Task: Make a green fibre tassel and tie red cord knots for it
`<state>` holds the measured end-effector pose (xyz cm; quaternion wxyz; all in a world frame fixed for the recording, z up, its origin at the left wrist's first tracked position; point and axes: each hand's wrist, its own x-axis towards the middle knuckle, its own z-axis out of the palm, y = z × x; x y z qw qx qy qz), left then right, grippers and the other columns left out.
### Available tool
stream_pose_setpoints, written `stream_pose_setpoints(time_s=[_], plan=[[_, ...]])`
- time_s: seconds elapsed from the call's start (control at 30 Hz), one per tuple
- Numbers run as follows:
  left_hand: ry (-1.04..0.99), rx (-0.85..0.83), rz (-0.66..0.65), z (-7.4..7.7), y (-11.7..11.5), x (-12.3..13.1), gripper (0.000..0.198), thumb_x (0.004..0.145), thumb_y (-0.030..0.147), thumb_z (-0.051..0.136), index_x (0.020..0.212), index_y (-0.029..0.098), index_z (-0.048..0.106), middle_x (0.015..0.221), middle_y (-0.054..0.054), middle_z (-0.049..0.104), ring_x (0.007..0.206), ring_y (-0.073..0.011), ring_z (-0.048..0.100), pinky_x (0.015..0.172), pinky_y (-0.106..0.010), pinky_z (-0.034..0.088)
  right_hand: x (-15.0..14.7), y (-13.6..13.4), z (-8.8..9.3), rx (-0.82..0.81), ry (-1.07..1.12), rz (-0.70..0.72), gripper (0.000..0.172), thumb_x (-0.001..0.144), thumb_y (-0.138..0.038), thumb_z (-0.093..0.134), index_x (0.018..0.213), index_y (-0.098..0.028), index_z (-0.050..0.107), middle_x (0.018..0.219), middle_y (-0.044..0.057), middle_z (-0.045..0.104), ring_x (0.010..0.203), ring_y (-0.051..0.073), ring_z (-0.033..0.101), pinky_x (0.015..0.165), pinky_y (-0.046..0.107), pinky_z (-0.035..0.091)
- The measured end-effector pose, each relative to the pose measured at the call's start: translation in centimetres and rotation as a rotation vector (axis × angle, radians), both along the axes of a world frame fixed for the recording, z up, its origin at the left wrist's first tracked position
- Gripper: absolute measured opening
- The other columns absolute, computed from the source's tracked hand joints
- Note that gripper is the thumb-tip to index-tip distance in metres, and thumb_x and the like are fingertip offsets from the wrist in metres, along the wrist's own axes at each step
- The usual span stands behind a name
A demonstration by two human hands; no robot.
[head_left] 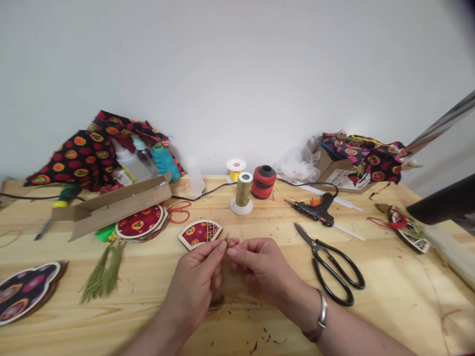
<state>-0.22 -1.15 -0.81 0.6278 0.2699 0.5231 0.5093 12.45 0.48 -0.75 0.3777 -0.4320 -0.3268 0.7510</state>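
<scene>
My left hand [200,269] pinches a small bunch of olive-green thread [227,238], its ends poking up between thumb and forefinger. Right against it, my right hand [260,262] is closed in a pinch at the same thread; its exact hold is partly hidden by the fingers. Below the left hand hangs a dark olive bit [216,300], mostly covered. Just behind my hands lies a fan-shaped ornament [196,234] with red patterned fabric and a pale wooden rim. Beyond it stands a spool of olive thread [244,190] on a white base.
Black-handled scissors [334,267] lie open on the right, with a glue gun [315,210] behind. A red thread spool [263,182] and yellow spool [236,170] stand at the back. On the left are a cardboard tray [118,207], round ornaments [139,223] and green tassels [106,272].
</scene>
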Motion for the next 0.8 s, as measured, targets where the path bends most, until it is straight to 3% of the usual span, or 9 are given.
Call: stream_pose_setpoints(time_s=[0.53,0.67,0.8], plan=[[-0.02,-0.01,-0.049,0.4,0.1,0.0,0.023,0.061,0.033,0.074,0.075,0.014,0.073,0.045,0.005,0.048,0.039,-0.0025,0.03,0.036,-0.014,0.023,0.2,-0.1,-0.1,-0.07,0.012,0.081,0.036,0.06,-0.041,0.074,0.053,-0.012,0.055,0.043,-0.007,0.043,0.034,0.001,0.027,0.036,0.02,0.011],[0.01,-0.001,-0.028,0.3,0.1,-0.1,0.023,0.061,0.032,0.075,0.075,0.014,0.073,0.05,0.004,0.053,0.04,-0.0021,0.03,0.037,-0.014,0.023,0.5,-0.1,0.2,0.096,-0.166,0.084,0.032,0.064,-0.041,0.071,0.056,-0.013,0.058,0.046,-0.005,0.047,0.038,0.004,0.033,0.038,0.02,0.021],[0.053,0.018,-0.049,0.0,-0.1,-0.3,0.022,0.068,0.033,0.071,0.078,0.014,0.072,0.042,0.007,0.043,0.039,-0.0032,0.028,0.037,-0.014,0.02,1.4,0.2,0.6,0.462,-0.474,-0.042,0.024,0.062,-0.034,0.075,0.075,-0.016,0.066,0.064,-0.002,0.057,0.055,0.008,0.042,0.052,0.022,0.035]])
